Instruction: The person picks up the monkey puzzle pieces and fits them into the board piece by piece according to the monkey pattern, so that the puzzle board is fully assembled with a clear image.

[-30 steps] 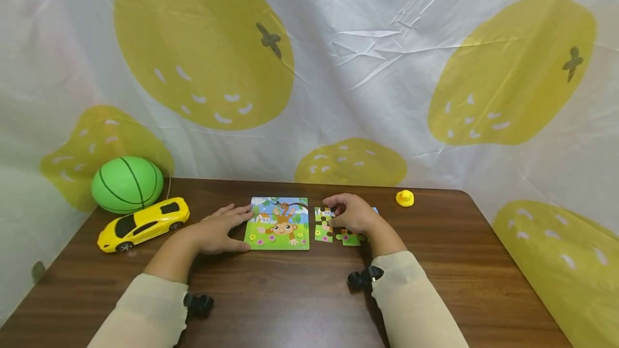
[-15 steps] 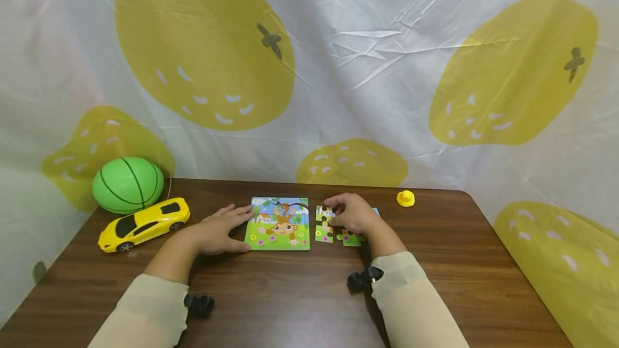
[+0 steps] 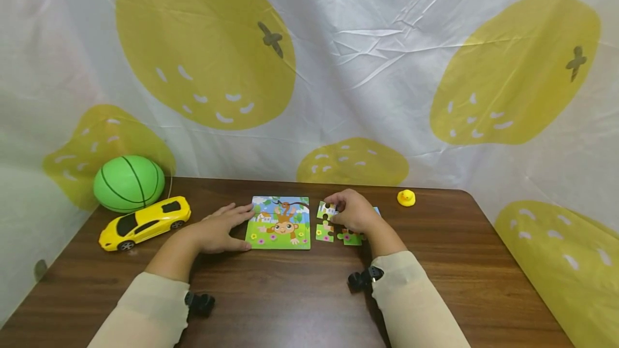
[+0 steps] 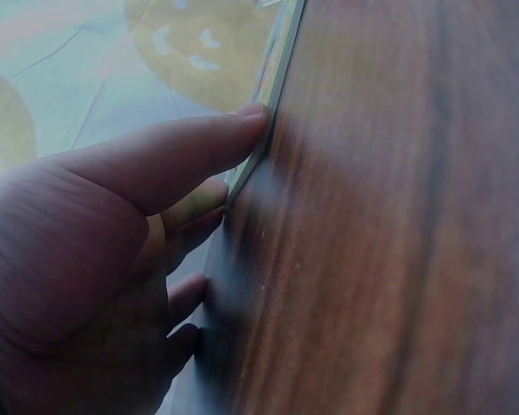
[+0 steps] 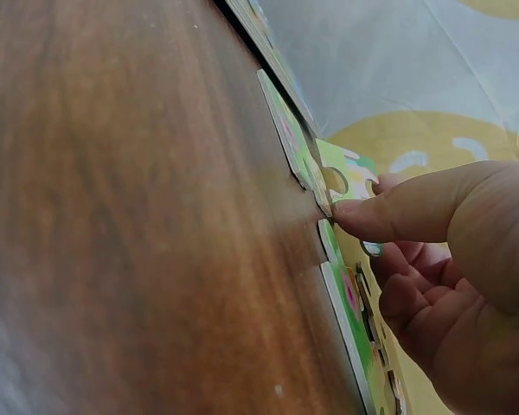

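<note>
- We see the right hand [image 3: 356, 212] pinching a puzzle piece [image 3: 324, 210] between thumb and fingers, just right of the monkey picture board [image 3: 278, 224]; the piece is tilted up.
- We see the left hand [image 3: 221, 232] on the board's left side, its fingers extended and spread rather than gripping, the thumb touching near the lower corner.
- The board lies flat, showing a monkey hanging above green grass and flowers.
- Right of the board, we find a flower piece [image 3: 324, 233] just beside it and a green piece [image 3: 352, 238] farther out; others are partly hidden beneath the right hand.
- Well to the board's left are a yellow toy car [image 3: 145, 223] and, behind that, a green ball [image 3: 129, 183].
- Well to the board's right sits a yellow duck [image 3: 406, 197].
- Under the board we see a brown wooden table [image 3: 290, 299]; behind it, a white cloth [image 3: 362, 85] printed with yellow fruit.
</note>
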`<state>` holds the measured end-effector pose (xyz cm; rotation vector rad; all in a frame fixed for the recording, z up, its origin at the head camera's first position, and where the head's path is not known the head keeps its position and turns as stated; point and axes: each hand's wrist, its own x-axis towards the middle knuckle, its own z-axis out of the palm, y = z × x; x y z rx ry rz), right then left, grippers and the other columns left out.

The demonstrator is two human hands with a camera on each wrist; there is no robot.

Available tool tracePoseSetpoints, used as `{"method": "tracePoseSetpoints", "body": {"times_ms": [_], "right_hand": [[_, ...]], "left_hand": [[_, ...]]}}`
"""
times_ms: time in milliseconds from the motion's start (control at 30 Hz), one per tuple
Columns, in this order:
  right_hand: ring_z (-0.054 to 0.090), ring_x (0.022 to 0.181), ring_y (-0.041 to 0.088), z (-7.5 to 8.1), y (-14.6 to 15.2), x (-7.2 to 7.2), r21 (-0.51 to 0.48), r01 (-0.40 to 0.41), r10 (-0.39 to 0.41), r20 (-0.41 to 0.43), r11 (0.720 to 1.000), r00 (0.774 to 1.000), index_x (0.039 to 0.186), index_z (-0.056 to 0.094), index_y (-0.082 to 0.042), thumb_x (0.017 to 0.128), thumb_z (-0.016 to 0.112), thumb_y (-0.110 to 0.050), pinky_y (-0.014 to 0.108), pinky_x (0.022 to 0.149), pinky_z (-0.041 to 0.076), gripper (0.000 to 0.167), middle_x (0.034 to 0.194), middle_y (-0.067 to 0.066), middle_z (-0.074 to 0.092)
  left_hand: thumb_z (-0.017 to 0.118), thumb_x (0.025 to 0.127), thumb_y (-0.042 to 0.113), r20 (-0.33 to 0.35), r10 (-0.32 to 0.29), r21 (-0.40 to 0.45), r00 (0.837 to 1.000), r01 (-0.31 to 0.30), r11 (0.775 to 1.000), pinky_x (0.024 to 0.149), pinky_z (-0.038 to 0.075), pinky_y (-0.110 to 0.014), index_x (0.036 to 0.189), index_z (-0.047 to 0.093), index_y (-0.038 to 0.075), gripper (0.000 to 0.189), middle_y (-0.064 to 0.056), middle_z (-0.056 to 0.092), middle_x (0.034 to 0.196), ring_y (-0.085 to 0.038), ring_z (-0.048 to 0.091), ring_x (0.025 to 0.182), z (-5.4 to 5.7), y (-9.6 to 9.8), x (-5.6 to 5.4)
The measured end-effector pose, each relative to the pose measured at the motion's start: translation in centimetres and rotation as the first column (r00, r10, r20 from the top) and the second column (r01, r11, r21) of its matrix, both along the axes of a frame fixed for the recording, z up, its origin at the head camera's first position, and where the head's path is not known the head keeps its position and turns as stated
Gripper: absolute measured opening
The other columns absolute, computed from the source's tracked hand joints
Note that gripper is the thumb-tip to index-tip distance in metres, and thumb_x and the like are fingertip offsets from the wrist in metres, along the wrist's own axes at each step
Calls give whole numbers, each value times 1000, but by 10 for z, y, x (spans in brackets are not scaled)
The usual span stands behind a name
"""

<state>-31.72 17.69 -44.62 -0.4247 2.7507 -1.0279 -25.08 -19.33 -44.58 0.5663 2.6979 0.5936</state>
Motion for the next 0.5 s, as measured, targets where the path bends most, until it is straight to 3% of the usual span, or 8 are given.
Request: {"method": "tracePoseSetpoints", "body": {"times_ms": [300,500], "right_hand": [[47,47,17,-1,2,2,-49,68,-68,0,996,998,130,76,-22,102,72,-16,32,44,48,28,109,10,69],[64,87,16,2,-2,4,-102,30,-38,-74,994,997,128,78,-23,103,72,-21,31,75,54,25,112,5,75]], "left_hand": [[75,94,58,14,5,-1,1000,-5,1000,128,15,-78,169,37,21,92,-2,24,181,-46,12,167,-1,0,-2],[76,94,58,14,6,0,1000,-6,1000,127,15,-79,169,36,21,93,-3,25,180,-47,12,167,-2,-1,-2]]}}
